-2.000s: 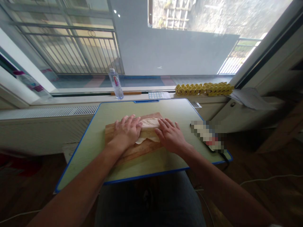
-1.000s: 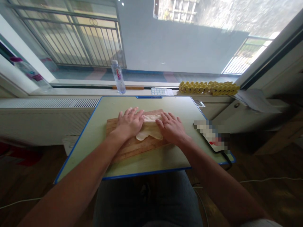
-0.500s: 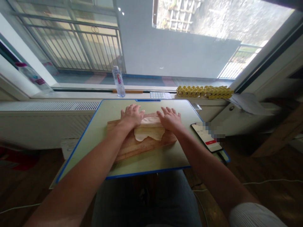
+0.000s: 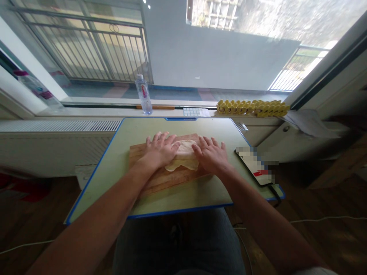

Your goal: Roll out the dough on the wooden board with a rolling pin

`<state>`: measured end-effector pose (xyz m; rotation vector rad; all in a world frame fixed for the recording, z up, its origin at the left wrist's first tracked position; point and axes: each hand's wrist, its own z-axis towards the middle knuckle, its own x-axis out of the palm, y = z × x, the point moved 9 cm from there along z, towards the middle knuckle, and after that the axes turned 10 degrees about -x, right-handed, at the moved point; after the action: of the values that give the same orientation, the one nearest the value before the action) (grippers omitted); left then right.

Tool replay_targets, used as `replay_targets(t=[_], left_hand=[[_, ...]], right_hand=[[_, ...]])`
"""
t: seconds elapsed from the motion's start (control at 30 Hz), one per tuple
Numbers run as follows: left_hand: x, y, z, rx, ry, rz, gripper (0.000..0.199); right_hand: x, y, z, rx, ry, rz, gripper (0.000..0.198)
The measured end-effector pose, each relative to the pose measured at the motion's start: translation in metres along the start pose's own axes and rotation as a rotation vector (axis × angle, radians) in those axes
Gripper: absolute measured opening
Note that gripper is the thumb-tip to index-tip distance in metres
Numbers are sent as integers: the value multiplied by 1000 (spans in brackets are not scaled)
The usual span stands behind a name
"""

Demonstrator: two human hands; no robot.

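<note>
A thin, pale sheet of dough (image 4: pixel 185 165) with an uneven near edge lies on a wooden cutting board (image 4: pixel 172 180). Across it runs a pale, straight band that looks like a rolling pin (image 4: pixel 185 156), its ends hidden under my palms. My left hand (image 4: pixel 162 149) lies palm down over the left end, fingers stretched forward and apart. Over the right end my right hand (image 4: pixel 211 153) rests the same way, fingers spread and thumb pointing inward at the dough. Neither hand has its fingers wrapped around anything.
The board sits on a light folding table (image 4: pixel 114 179) with a blue rim. A phone (image 4: pixel 254 168) lies at its right edge. On the windowsill are a clear bottle (image 4: pixel 144 95), a yellow wavy stack (image 4: pixel 252 108) and a checked paper (image 4: pixel 192 112). Another bottle (image 4: pixel 38 89) stands at left.
Both hands have come slightly nearer to me, the band between them moving along over the dough. Less dough shows on the near side. The view has shifted a little.
</note>
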<state>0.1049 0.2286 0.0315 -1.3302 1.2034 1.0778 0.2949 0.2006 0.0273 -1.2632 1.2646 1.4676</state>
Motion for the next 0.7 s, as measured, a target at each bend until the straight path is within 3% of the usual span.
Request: replay_targets(t=[0.3, 0.47, 0.6, 0.7], left_hand=[[-2, 2, 59, -48, 23, -77, 75], [1, -1, 24, 0, 27, -61, 76], [-3, -4, -18, 39, -75, -7, 75], [-6, -6, -26, 50, -123, 12, 72]], right_hand=[[-3, -9, 50, 25, 78, 106, 75], [-3, -2, 20, -15, 48, 23, 73], [-3, 5, -17, -19, -5, -54, 74], [-3, 8, -23, -28, -20, -62, 75]])
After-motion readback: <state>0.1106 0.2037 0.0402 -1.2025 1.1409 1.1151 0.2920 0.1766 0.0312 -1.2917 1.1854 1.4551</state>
